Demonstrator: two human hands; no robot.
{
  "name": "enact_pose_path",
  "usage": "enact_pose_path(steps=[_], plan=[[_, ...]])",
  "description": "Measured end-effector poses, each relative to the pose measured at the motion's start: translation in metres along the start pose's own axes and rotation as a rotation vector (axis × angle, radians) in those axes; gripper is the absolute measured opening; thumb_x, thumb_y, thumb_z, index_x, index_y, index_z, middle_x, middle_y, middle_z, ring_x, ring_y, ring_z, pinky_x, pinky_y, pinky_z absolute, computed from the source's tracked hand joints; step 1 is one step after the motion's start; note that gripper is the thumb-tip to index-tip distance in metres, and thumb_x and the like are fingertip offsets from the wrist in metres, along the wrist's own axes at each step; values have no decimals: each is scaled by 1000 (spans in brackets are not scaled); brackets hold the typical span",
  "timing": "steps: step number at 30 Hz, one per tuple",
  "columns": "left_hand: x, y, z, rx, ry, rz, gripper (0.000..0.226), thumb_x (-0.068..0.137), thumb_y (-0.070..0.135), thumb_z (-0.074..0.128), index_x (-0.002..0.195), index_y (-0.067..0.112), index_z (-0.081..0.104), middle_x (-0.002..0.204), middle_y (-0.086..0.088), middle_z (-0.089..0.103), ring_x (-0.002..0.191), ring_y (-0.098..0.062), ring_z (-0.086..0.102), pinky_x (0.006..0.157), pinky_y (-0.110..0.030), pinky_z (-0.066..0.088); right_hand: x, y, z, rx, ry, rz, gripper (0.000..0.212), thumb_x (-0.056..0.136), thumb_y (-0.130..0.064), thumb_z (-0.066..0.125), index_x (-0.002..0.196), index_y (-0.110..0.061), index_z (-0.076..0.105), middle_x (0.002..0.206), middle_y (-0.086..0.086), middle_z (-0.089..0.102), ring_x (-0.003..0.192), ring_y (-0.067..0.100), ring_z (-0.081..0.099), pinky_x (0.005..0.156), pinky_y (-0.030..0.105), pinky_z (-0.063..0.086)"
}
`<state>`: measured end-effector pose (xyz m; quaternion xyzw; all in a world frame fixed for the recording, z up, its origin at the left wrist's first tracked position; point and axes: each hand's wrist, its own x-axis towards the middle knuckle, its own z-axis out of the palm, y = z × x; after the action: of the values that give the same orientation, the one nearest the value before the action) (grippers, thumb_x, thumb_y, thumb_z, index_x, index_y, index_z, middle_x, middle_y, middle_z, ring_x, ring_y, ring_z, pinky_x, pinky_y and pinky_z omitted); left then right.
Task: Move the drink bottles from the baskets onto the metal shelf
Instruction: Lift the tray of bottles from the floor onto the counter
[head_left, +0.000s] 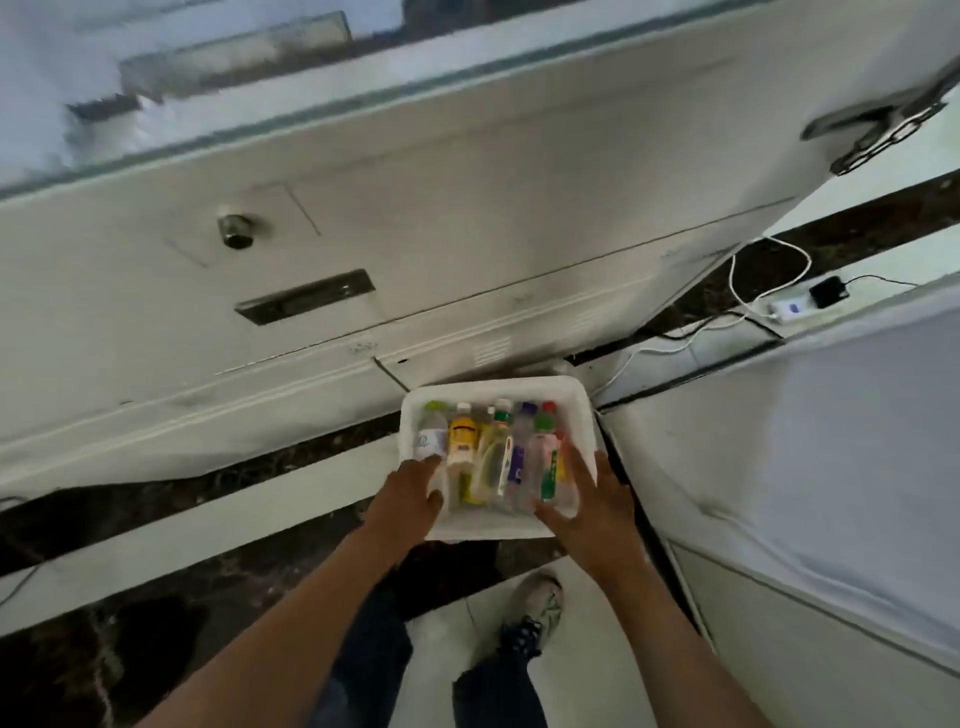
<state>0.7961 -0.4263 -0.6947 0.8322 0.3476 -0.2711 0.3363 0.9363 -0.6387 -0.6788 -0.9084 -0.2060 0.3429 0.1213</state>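
Observation:
A white plastic basket (493, 387) sits low in front of me, between a white cabinet and a white unit. Several drink bottles lie packed side by side in it: a clear one with a green cap (431, 439), a yellow one (462, 436), a pale yellow one (496, 457), one with a purple label (519, 457) and a pink one with a green cap (545, 452). My left hand (410, 499) grips the basket's left wall, thumb inside. My right hand (587, 499) holds the right wall, fingers spread along the rim. No metal shelf is clearly visible.
A long white cabinet front (363, 234) fills the view ahead. A white unit (805, 467) stands close on the right. A power strip with white and black cables (784, 309) lies on the floor behind the basket. My shoe (540, 603) is just below the basket.

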Motion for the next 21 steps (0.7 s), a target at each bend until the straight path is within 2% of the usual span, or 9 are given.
enact_pose_path(steps=[2, 5, 9, 12, 15, 17, 19, 21], plan=[[28, -23, 26, 5, 5, -72, 55, 97, 30, 50, 148, 22, 32, 137, -13, 44, 120, -29, 48, 100, -35, 37, 29, 29, 26, -44, -66, 11, 103, 75, -86, 44, 157, -38, 6, 162, 14, 15, 146, 36, 23, 117, 51, 27], [66, -53, 58, -30, 44, -160, 55, 94, 34, 56, 145, 22, 39, 135, -15, 45, 119, -32, 49, 99, -37, 39, 70, 68, 57, -71, -76, 4, 97, 82, -69, 60, 157, -37, 8, 163, 16, 14, 147, 34, 23, 117, 51, 27], [112, -78, 91, -97, 99, -255, 64, 87, 43, 66, 143, 25, 42, 150, -16, 30, 132, -36, 39, 104, -40, 37, 110, 99, 89, -122, -94, 21, 97, 83, -66, 62, 158, -31, 11, 164, 17, 9, 148, 34, 19, 120, 48, 22], [142, -88, 111, -188, 111, -319, 78, 79, 49, 72, 146, 27, 37, 155, -17, 22, 139, -33, 31, 108, -41, 32, 139, 114, 113, -32, -112, 94, 99, 81, -69, 63, 157, -34, 11, 164, 15, 4, 149, 35, 17, 120, 48, 23], [164, -98, 125, -333, 98, -353, 92, 66, 55, 80, 143, 26, 40, 147, -15, 37, 131, -33, 42, 104, -42, 39, 164, 120, 128, 57, -113, 160, 99, 78, -68, 67, 156, -38, 14, 164, 12, 2, 149, 35, 17, 118, 46, 27], [174, -102, 131, -396, 103, -355, 89, 66, 44, 85, 141, 21, 44, 138, -13, 49, 124, -31, 49, 98, -37, 43, 176, 121, 132, 111, -106, 189, 97, 78, -65, 70, 155, -39, 17, 164, 11, 2, 148, 35, 17, 118, 47, 28], [181, -105, 132, -400, 99, -358, 86, 66, 36, 87, 140, 19, 45, 137, -11, 50, 124, -29, 49, 97, -34, 41, 183, 120, 134, 130, -95, 200, 93, 78, -62, 72, 154, -39, 22, 164, 10, 0, 150, 35, 13, 119, 50, 26], [188, -107, 133, -487, 87, -381, 91, 63, 34, 89, 140, 20, 44, 139, -7, 48, 126, -26, 47, 102, -35, 41, 185, 118, 133, 98, -77, 182, 90, 78, -59, 74, 151, -39, 27, 164, 9, -2, 150, 36, 7, 119, 52, 22]])
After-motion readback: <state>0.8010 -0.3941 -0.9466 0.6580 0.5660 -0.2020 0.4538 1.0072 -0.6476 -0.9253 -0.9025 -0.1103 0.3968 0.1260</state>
